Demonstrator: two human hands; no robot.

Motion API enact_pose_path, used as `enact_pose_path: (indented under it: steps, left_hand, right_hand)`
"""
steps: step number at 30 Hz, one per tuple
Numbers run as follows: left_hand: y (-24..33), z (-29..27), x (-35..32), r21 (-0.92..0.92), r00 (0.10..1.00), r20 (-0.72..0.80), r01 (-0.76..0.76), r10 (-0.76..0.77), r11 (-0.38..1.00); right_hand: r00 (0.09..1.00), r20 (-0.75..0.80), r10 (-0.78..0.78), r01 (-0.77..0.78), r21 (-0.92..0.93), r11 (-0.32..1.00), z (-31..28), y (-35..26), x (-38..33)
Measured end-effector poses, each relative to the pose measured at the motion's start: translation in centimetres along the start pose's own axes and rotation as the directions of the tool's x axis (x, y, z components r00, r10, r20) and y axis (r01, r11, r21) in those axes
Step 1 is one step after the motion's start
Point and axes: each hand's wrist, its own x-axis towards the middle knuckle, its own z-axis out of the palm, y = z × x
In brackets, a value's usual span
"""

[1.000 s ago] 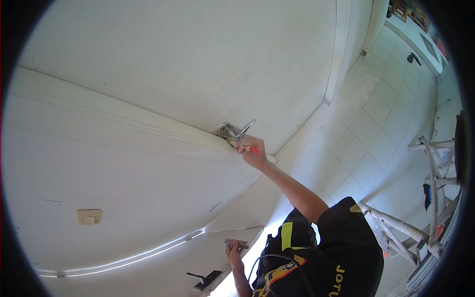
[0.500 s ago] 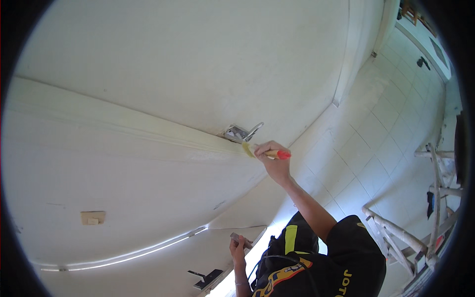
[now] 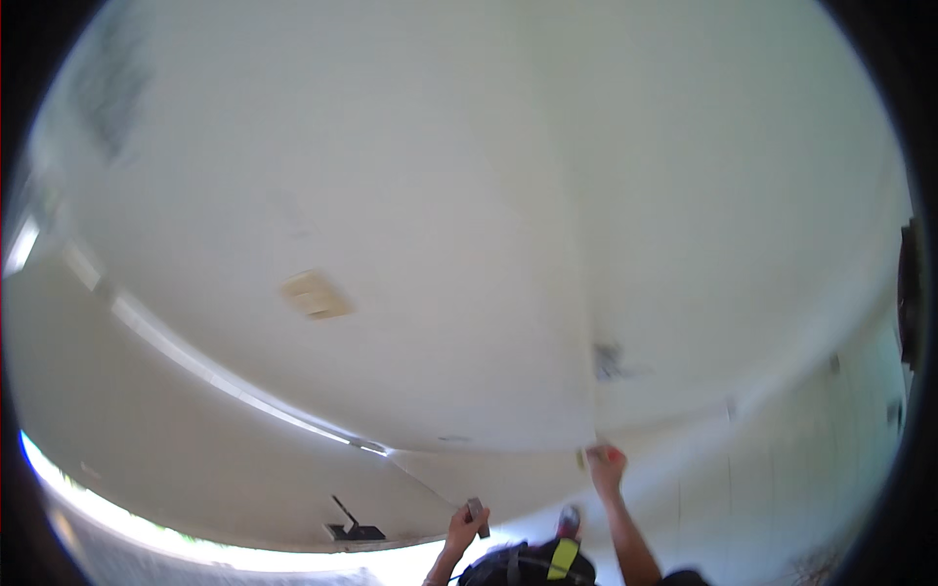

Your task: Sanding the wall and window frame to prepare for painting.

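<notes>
My right hand [image 3: 608, 469] is closed around a paintbrush [image 3: 614, 455] with a red handle end. Pale bristles show to the left of the fingers, close to the wall's corner line; blur hides whether they touch the wall. Above that hand, an open wall box [image 3: 610, 361] shows as a smeared grey patch. Lower down and to the left, my left hand [image 3: 461, 533] grips a small grey-brown block [image 3: 476, 509], whose exact kind I cannot make out.
A beige switch plate [image 3: 316, 295] is on the wall. A dark flat tool with a handle [image 3: 356, 532] rests on a ledge left of my left hand. A bright gap [image 3: 225, 383] runs along the left wall. Pale tiles [image 3: 728, 488] are at the lower right.
The view has swung, so the switch plate and wall box appear farther right. My right hand with the paintbrush has come away from beside the wall box and appears lower. Both hands keep their hold.
</notes>
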Motion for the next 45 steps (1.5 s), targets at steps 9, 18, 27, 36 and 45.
enact_pose_path:
  steps: [9,18,27,36,45]
  left_hand:
    - [-0.7,0.6,0.2,-0.204,0.990,-0.031,-0.139,0.136,0.969]
    - [2.1,-2.9,-4.6,-0.037,0.840,0.224,-0.499,0.494,0.866]
    - [0.7,-8.7,-12.1,-0.441,0.934,0.037,-0.304,0.356,0.844]
    - [-6.3,-16.4,-13.3,-0.593,0.944,-0.014,-0.273,0.329,0.758]
    - [-7.0,-21.9,-17.7,0.059,0.902,0.238,-0.383,0.359,0.922]
  right_hand:
    - [0.684,0.649,-0.333,0.690,-0.430,0.582,4.2,2.5,-1.0]
    - [0.570,0.821,0.016,-0.008,-0.014,1.000,13.3,-9.9,-12.6]
    - [0.620,0.740,0.261,-0.396,0.007,0.918,18.7,-16.0,-24.5]
    - [0.705,0.707,0.044,-0.039,-0.023,0.999,18.4,-9.8,-33.9]
    - [0.869,0.488,0.081,-0.100,0.012,0.995,17.3,-7.0,-34.2]
